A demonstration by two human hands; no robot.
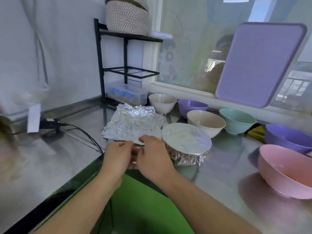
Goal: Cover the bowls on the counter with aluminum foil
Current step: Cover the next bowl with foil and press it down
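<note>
Near counter edge, centre: foil sheet [133, 124], crinkled, light, easily torn, draped over a hidden bowl. Its near hem is pinched by left hand [118, 155] and right hand [152, 152]; edges judged best hold.

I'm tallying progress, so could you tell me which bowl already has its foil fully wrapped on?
The bowl just right of the hands, the foil-covered bowl: its foil is stretched flat and crimped down the sides. The other bowls are open, and one foil sheet lies loose.
</note>
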